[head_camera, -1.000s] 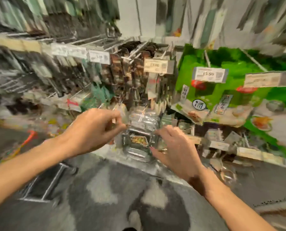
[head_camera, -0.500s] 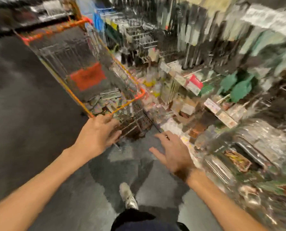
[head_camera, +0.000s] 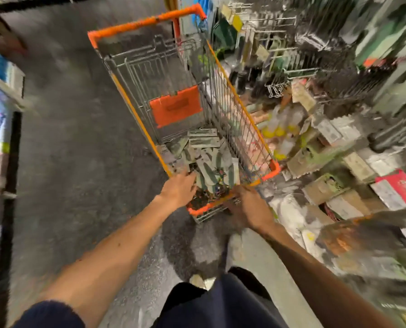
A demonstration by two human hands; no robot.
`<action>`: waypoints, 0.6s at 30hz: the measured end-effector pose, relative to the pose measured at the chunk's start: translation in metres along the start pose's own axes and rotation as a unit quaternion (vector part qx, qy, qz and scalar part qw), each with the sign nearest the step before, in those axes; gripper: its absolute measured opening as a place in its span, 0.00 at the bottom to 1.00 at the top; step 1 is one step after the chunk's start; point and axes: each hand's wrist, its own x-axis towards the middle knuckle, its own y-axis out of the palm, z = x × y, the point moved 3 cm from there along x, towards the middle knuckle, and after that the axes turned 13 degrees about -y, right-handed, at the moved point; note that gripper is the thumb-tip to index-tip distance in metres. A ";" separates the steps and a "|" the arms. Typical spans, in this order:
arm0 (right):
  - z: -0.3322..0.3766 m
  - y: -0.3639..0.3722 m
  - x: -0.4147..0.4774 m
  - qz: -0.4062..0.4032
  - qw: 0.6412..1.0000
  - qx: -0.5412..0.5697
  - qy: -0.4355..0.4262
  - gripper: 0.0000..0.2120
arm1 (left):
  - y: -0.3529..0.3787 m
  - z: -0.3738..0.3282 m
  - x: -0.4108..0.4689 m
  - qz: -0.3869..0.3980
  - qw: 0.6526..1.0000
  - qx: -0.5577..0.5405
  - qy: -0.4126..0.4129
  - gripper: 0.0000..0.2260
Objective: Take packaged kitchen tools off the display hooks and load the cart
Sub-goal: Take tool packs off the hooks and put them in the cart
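Left hand: the left hand point(head_camera: 179, 190) reaches over the near corner of the cart, fingers curled down among the packets; whether this grip is clamped on one or has let go cannot be told through the blur.
Right hand: the right hand point(head_camera: 250, 204) lies at the near orange rim, knuckles up; its grip looks closed against the rim or wire, though what it pinches, if anything, is hidden.
Packaged tools: a loose heap of packaged kitchen tools point(head_camera: 206, 159), grey-green cards and blisters, lies on the basket floor at the near end, directly under both hands.
Cart: the orange-trimmed wire shopping cart point(head_camera: 135, 114) stands in the aisle just beside the display, its far end bare but for an orange panel point(head_camera: 176, 106).
Display: hooks and shelves of goods point(head_camera: 315, 129) crowd the right, smeared by head motion.
Risk: a packet released at the rim could slide out onto the grey floor point(head_camera: 62, 162); leaning on the near end could roll the cart away from the shelves.
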 end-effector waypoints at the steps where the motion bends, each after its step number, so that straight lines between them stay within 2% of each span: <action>1: -0.009 0.001 0.018 0.018 1.000 0.011 0.013 0.16 | 0.006 0.002 0.015 0.013 1.000 -0.011 -0.009 0.16; 5: -0.052 0.006 0.097 0.045 0.996 0.024 0.067 0.15 | 0.028 0.005 0.078 0.070 0.993 -0.060 -0.073 0.16; 8: -0.086 0.011 0.162 0.084 0.989 0.070 0.103 0.16 | 0.046 0.004 0.129 0.122 0.973 -0.133 -0.142 0.17; 11: -0.122 0.018 0.226 0.128 0.977 0.092 0.146 0.15 | 0.072 0.001 0.176 0.190 0.937 -0.201 -0.213 0.22; 14: -0.161 0.037 0.279 0.145 0.960 0.130 0.200 0.23 | 0.104 -0.003 0.223 0.236 0.892 -0.263 -0.283 0.26; 18: -0.200 0.068 0.330 0.149 0.933 0.176 0.274 0.29 | 0.135 -0.010 0.274 0.229 0.815 -0.388 -0.363 0.22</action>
